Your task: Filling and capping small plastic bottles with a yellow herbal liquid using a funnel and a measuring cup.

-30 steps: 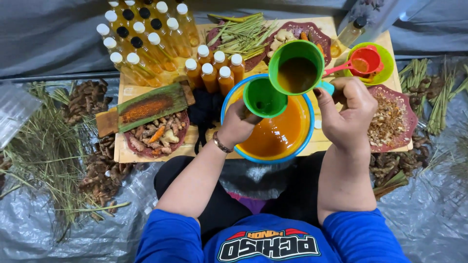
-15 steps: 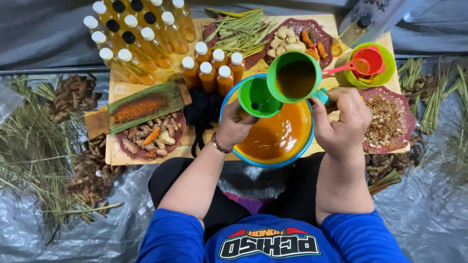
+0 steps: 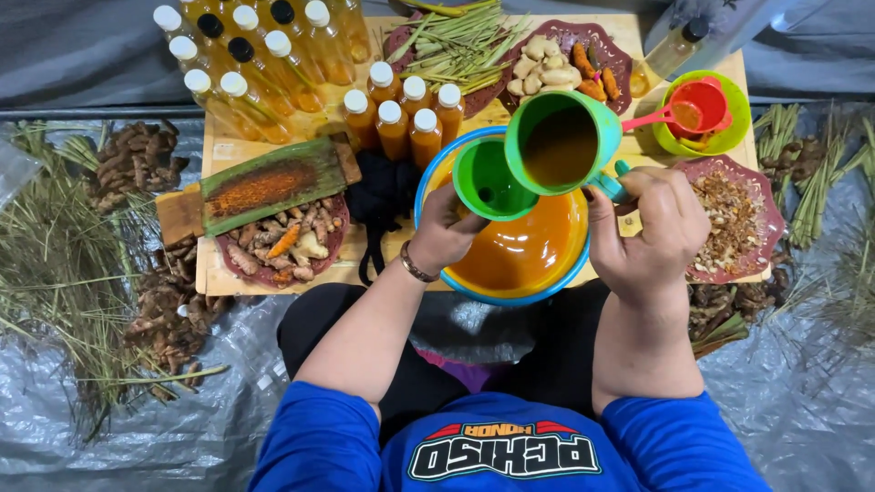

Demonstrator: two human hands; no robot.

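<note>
Right hand (image 3: pixel 652 232) gripping full green plastic scoop (image 3: pixel 562 143) beside green funnel (image 3: pixel 490 180) in closed left hand (image 3: pixel 447 228), above blue basin (image 3: pixel 507 264) half-full of orange liquid; filled bottles (image 3: pixel 401 118) waiting on bench (image 3: pixel 228 150).

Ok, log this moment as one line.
left hand: holds green funnel | right hand: holds green cup of brown liquid | below: blue basin, orange liquid
</note>
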